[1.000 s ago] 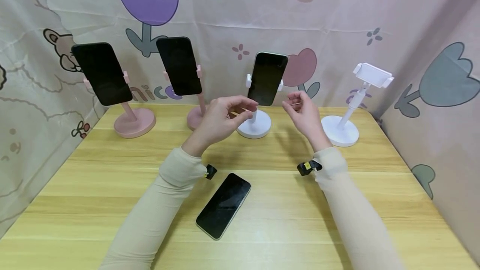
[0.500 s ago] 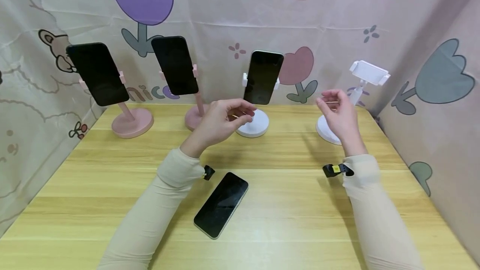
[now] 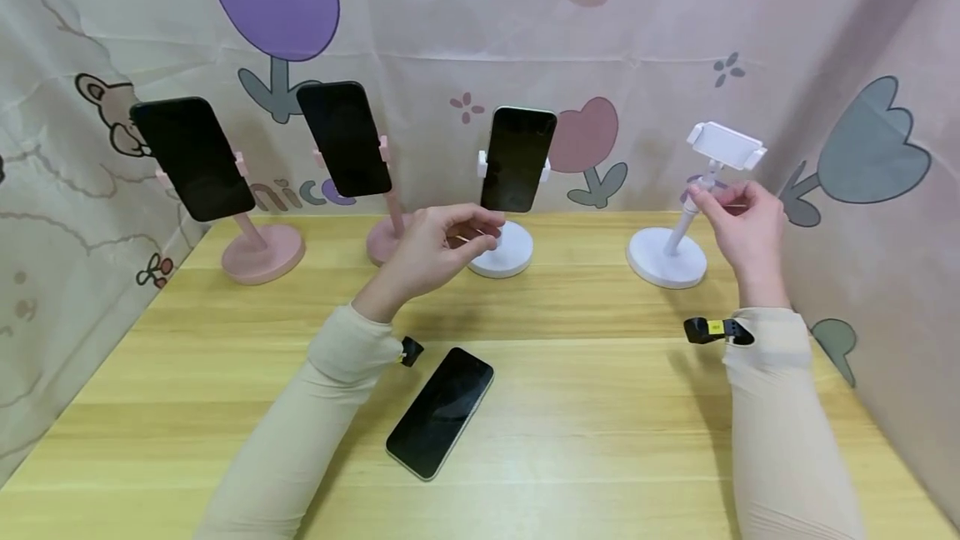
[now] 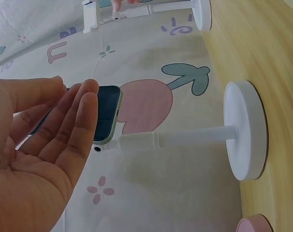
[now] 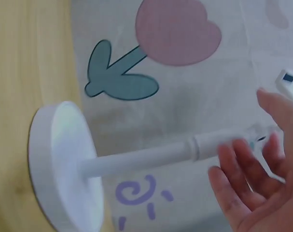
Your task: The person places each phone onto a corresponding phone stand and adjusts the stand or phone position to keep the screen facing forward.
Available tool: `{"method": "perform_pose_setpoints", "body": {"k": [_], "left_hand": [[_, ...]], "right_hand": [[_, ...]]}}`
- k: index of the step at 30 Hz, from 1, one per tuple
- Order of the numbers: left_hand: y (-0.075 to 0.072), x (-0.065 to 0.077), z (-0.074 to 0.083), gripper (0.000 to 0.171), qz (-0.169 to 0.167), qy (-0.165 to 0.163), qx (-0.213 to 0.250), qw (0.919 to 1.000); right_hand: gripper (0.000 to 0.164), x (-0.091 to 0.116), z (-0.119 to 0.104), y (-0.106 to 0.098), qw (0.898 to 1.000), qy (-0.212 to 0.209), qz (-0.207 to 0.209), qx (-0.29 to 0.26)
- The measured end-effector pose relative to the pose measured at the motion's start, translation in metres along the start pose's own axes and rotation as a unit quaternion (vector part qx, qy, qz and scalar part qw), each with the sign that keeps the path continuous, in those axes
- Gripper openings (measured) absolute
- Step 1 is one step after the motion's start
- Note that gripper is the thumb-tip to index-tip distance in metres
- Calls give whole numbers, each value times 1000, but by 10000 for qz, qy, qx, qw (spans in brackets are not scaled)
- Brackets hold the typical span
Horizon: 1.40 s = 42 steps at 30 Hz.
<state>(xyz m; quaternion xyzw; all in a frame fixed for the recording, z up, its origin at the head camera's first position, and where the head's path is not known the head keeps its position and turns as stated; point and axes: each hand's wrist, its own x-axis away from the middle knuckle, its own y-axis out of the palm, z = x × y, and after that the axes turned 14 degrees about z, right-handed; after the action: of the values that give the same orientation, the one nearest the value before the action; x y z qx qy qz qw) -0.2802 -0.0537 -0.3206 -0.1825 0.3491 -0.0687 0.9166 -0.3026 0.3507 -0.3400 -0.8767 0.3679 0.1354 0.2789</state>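
Observation:
My right hand (image 3: 745, 227) is at the upper pole of a white phone stand (image 3: 666, 258) whose holder has no phone in it. In the right wrist view the fingers (image 5: 244, 169) overlap the pole's ribbed upper part, and the thumb stands apart from it. My left hand (image 3: 429, 247), fingers loosely bent and holding nothing, hovers in front of the other white phone stand (image 3: 504, 261). That stand's side clamps hold a smartphone (image 3: 517, 158), partly covered by the left hand in the left wrist view.
At the left stand two pink phone stands (image 3: 264, 255), holding smartphones (image 3: 193, 158). A loose smartphone (image 3: 440, 413) lies face up on the wooden table (image 3: 585, 432), near the left forearm. A printed cloth (image 3: 420, 15) hangs close behind the stands and along the sides.
My right hand has moved right, from beside the phone in the middle white stand to the pole of the stand without a phone. The left hand has stayed almost in place.

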Motion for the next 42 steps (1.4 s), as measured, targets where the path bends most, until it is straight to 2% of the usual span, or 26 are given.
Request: {"method": "perform_pose_setpoints", "body": {"k": [3, 7, 10, 14, 21, 25, 30, 42], "left_hand": [[-1, 3, -2, 22, 30, -6, -44, 10000], [-1, 4, -4, 22, -1, 36, -56, 10000], [0, 5, -5, 21, -17, 52, -50, 10000], [1, 5, -6, 21, -68, 38, -34, 10000], [2, 3, -6, 21, -70, 33, -92, 9999], [3, 3, -5, 20, -76, 0, -129, 9999], [3, 3, -4, 20, -126, -25, -125, 9998], [3, 3, -3, 19, -157, 1, -120, 9998]], "right_hand": [[53, -1, 7, 3, 9995, 225, -15, -218], [73, -2, 13, 9, 9970, 143, -604, -455], [79, -1, 15, 13, 9941, 8, -1001, -418], [75, 0, 17, 16, 9942, -77, -1024, -314], [65, 1, 19, 19, 9969, -359, -665, -204], [61, 2, 18, 21, 9978, -267, -589, -125], [54, 2, 16, 22, 9970, -167, -726, -205], [45, 4, 7, 18, 9868, -474, -1492, -428]]}}
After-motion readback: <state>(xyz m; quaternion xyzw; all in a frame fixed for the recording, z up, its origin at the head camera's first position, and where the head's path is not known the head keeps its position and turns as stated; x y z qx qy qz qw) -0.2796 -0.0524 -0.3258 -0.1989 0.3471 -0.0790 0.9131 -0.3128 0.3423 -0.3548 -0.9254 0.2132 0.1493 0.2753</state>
